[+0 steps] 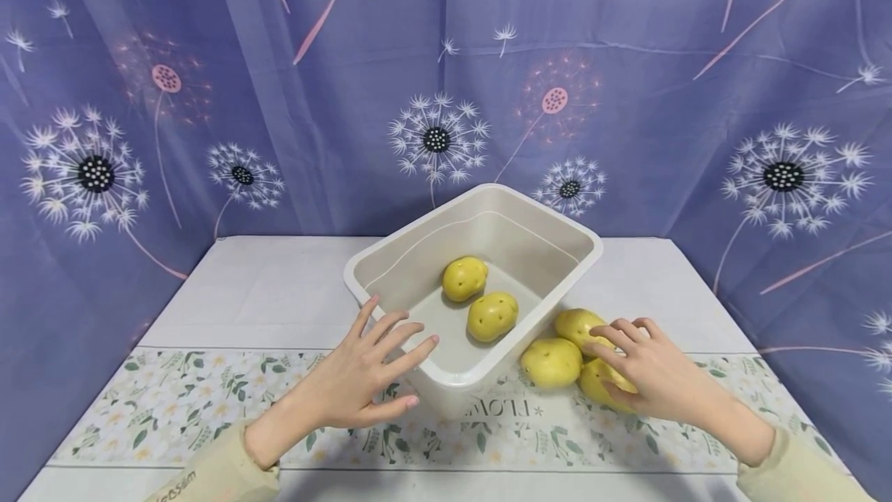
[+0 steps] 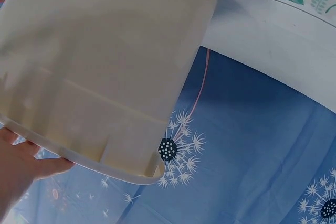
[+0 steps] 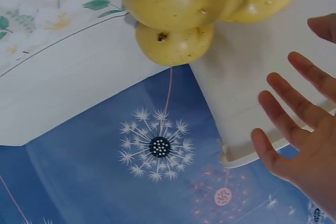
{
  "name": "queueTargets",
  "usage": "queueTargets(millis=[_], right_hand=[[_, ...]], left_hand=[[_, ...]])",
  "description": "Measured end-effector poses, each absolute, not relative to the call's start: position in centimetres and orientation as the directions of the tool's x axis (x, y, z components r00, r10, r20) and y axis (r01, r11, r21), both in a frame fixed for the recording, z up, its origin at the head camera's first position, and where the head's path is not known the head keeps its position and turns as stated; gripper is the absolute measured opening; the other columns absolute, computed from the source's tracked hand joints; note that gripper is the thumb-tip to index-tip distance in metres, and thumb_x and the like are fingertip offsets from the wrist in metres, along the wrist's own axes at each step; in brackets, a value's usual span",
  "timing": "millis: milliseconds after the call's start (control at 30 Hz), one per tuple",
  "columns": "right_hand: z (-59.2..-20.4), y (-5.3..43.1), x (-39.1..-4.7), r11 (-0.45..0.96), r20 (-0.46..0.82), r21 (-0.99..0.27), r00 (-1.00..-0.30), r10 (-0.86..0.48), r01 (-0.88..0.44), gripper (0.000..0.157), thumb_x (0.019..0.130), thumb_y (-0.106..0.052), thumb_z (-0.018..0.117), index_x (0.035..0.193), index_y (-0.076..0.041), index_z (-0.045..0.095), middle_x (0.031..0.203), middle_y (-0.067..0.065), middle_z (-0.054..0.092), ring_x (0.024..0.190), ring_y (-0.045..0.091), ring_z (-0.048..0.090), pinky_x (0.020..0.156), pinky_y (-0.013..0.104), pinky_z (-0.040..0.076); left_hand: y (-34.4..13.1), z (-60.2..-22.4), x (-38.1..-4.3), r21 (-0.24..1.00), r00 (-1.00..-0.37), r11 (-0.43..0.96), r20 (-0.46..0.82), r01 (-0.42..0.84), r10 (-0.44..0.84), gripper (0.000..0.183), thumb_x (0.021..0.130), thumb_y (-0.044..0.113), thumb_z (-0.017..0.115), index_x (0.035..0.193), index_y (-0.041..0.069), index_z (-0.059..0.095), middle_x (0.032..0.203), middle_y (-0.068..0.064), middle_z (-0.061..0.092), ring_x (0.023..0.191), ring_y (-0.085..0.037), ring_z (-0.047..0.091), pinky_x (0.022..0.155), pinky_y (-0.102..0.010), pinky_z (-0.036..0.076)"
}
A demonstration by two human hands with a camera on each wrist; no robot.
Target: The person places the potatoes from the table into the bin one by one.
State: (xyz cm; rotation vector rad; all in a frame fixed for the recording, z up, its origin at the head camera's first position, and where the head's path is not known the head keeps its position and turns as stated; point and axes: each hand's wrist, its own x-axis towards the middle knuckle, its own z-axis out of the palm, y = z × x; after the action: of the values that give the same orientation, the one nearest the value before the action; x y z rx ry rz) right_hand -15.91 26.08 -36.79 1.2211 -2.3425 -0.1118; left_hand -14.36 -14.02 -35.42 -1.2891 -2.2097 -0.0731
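A pale grey plastic bin [image 1: 536, 242] sits at an angle on the table, two yellow potatoes [image 1: 464, 279] [image 1: 492, 317] on its floor. Over its near left rim the left hand [image 1: 369, 370] spreads its fingers; the left wrist view shows that hand [image 2: 23, 169] right at the rim of the bin [image 2: 110, 72]. Just right of the bin, three more potatoes [image 1: 550, 363] [image 1: 577, 324] [image 1: 601, 387] lie clustered on the table. The right hand [image 1: 658, 370] hovers at them, its fingers overlapping two of them. In the right wrist view this hand [image 3: 310, 145] has its fingers apart, gripping nothing.
A white tabletop [image 1: 279, 277] carries a floral runner [image 1: 195, 401] with printed lettering. Behind and along both sides hangs a blue curtain [image 1: 334, 122] with dandelion prints. The bin's far corner stands close to the curtain.
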Motion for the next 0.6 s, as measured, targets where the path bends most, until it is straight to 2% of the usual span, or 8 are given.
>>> queueTargets(millis=[67, 167, 267, 500, 600], right_hand=[[-37.0, 26.2, -15.9, 0.608, 0.363, 0.296, -0.502, -0.785, -0.737, 0.049, 0.060, -0.034, 0.071, 0.104, -0.015, 0.061, 0.104, 0.007, 0.059, 0.092, 0.021, 0.051, 0.069, 0.037, 0.036], [-37.3, 26.4, -15.9, 0.623, 0.342, 0.307, -0.528, -0.778, -0.720, 0.060, 0.052, -0.034, 0.075, 0.107, -0.015, 0.061, 0.107, 0.008, 0.059, 0.093, 0.021, 0.051, 0.069, 0.037, 0.037], [-37.7, 26.7, -15.9, 0.628, 0.328, 0.315, -0.539, -0.776, -0.712, 0.064, 0.052, -0.037, 0.076, 0.110, -0.014, 0.060, 0.108, 0.009, 0.059, 0.093, 0.022, 0.052, 0.068, 0.038, 0.040], [-38.6, 27.3, -15.9, 0.639, 0.295, 0.303, -0.568, -0.768, -0.707, 0.071, 0.054, -0.044, 0.076, 0.115, -0.012, 0.059, 0.110, 0.009, 0.059, 0.097, 0.023, 0.051, 0.071, 0.041, 0.042], [-38.8, 27.4, -15.9, 0.648, 0.300, 0.295, -0.576, -0.761, -0.702, 0.070, 0.055, -0.045, 0.075, 0.115, -0.013, 0.059, 0.109, 0.007, 0.059, 0.097, 0.023, 0.051, 0.071, 0.041, 0.042]], left_hand=[[-14.0, -35.5, -14.4, -0.235, -0.368, 0.533, 0.503, 0.813, 0.782, 0.056, 0.089, 0.050, 0.036, 0.134, 0.018, 0.039, 0.121, -0.008, 0.048, 0.118, -0.029, 0.040, 0.104, -0.061, 0.014], [-14.1, -35.5, -14.4, -0.240, -0.367, 0.534, 0.502, 0.811, 0.783, 0.055, 0.090, 0.050, 0.032, 0.134, 0.018, 0.040, 0.120, -0.007, 0.049, 0.119, -0.028, 0.039, 0.103, -0.061, 0.014], [-14.0, -35.5, -14.4, -0.242, -0.367, 0.535, 0.501, 0.809, 0.783, 0.056, 0.090, 0.051, 0.030, 0.133, 0.017, 0.040, 0.120, -0.007, 0.049, 0.119, -0.028, 0.039, 0.101, -0.062, 0.017], [-14.1, -35.5, -14.4, -0.244, -0.371, 0.535, 0.493, 0.809, 0.787, 0.062, 0.082, 0.048, 0.051, 0.135, 0.018, 0.039, 0.121, -0.007, 0.048, 0.119, -0.028, 0.038, 0.099, -0.062, 0.020], [-14.1, -35.5, -14.4, -0.243, -0.373, 0.535, 0.492, 0.809, 0.787, 0.064, 0.080, 0.048, 0.053, 0.135, 0.018, 0.038, 0.121, -0.007, 0.048, 0.120, -0.028, 0.038, 0.100, -0.062, 0.020]])
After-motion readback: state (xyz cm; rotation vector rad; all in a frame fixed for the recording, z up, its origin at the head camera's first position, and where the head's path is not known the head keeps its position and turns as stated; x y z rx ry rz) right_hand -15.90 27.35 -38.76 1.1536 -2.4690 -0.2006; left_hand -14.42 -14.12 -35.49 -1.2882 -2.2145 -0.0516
